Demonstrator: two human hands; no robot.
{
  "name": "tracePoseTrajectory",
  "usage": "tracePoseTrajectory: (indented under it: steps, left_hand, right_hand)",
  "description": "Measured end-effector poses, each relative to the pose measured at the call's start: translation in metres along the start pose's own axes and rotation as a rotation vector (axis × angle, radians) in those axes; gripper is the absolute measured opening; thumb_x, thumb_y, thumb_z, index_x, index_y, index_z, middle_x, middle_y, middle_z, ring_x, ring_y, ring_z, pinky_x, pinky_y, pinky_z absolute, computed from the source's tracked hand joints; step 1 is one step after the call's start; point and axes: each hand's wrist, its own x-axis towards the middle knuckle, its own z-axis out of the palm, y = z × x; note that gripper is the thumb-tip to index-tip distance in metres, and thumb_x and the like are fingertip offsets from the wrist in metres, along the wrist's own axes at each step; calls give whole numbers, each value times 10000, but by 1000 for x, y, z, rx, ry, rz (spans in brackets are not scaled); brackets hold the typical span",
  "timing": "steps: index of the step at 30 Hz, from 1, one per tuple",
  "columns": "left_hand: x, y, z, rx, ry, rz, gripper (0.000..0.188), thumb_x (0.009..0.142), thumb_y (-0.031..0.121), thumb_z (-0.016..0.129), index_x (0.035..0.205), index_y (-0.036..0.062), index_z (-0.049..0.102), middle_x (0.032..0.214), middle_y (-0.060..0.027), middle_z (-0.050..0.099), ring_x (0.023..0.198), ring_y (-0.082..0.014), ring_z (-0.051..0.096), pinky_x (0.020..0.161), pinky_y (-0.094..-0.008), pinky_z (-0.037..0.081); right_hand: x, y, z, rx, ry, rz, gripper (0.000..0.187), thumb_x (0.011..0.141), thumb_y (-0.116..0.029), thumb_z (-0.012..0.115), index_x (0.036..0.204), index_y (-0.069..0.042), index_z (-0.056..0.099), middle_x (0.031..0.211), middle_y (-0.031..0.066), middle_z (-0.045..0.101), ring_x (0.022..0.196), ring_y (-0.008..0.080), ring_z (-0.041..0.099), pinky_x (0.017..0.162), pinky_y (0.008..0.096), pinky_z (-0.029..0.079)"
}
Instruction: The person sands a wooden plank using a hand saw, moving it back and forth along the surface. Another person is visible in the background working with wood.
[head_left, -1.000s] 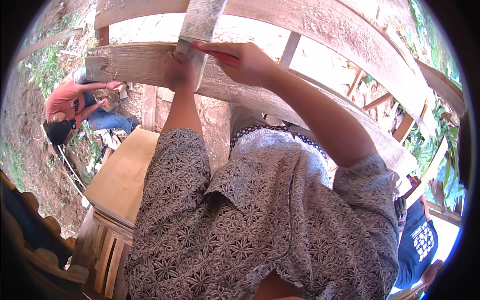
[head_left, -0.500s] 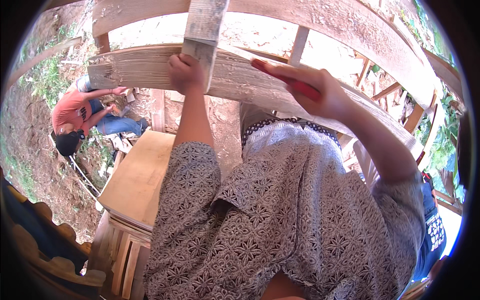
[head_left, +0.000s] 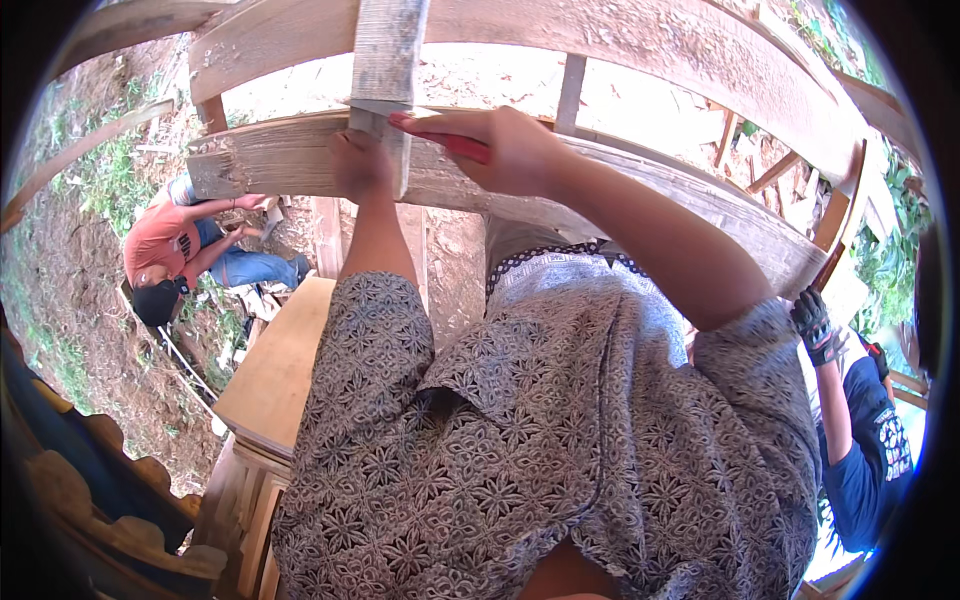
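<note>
A pale plank (head_left: pixel 388 55) lies across a weathered thick beam (head_left: pixel 265 158) in front of me. My left hand (head_left: pixel 362 165), slightly blurred, is closed on the plank's near end at its left edge. In my right hand (head_left: pixel 515 152) is the red handle of a handsaw (head_left: pixel 465 148), fingers wrapped round it. Its thin blade lies across the plank just beyond my left hand; most of it shows only as a narrow edge.
Another long plank (head_left: pixel 600 30) runs across the far side. A stack of light boards (head_left: pixel 275 370) stands at my left. Left of it a person in an orange shirt (head_left: pixel 160 245) crouches with a hammer. At right a person's gloved hand (head_left: pixel 815 325) touches a curved wooden piece (head_left: pixel 845 215).
My right hand has moved left, bringing the saw handle close to the plank; the blade has slid further across. The gloved hand at right has come into sight.
</note>
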Motion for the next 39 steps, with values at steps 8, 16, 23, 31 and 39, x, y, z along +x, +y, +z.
tracePoseTrajectory:
  steps: [8, 16, 23, 31, 39]
  left_hand:
    - [-1, 14, -18, -41, 102, -80, 398, 1022, 375, 410, 1015, 27, 603, 1011, -244, 692, 903, -475, 676, 765, -596, 511]
    - [-33, 41, -9, -69, 133, -13, 366, 1021, 344, 419, 1006, 26, 598, 1062, -210, 654, 973, -437, 644, 819, -570, 506]
    - [-53, 50, 8, -113, 108, 46, 352, 1022, 337, 437, 1023, 21, 592, 1066, -214, 649, 990, -434, 645, 856, -570, 511]
    - [-7, 0, 16, -33, 88, -17, 391, 1033, 382, 416, 1037, 35, 596, 1062, -222, 665, 930, -459, 667, 796, -598, 523]
    - [-17, 21, -2, -38, 95, -63, 387, 1017, 367, 415, 1001, 29, 603, 1034, -231, 671, 926, -463, 662, 777, -591, 513]
  right_hand:
    - [-141, -10, -82, 63, -22, -15, 567, 942, 19, 615, 1462, -207, 605, 729, 51, 701, 565, 117, 640, 554, 293, 525]
    - [-75, 27, -54, 73, -115, 94, 559, 948, -17, 645, 1455, -250, 619, 951, 71, 779, 683, 153, 687, 670, 313, 564]
    - [21, 27, -15, 20, -47, 11, 524, 968, -46, 597, 1437, -278, 628, 1245, 61, 752, 916, 240, 745, 861, 366, 574]
    - [-29, 3, -26, 47, 0, 11, 481, 996, -92, 621, 1432, -295, 626, 1210, 80, 761, 814, 247, 730, 790, 382, 586]
    - [-160, -12, -106, 71, -80, 36, 549, 945, 53, 628, 1457, -145, 607, 956, 114, 767, 587, 108, 646, 574, 297, 516]
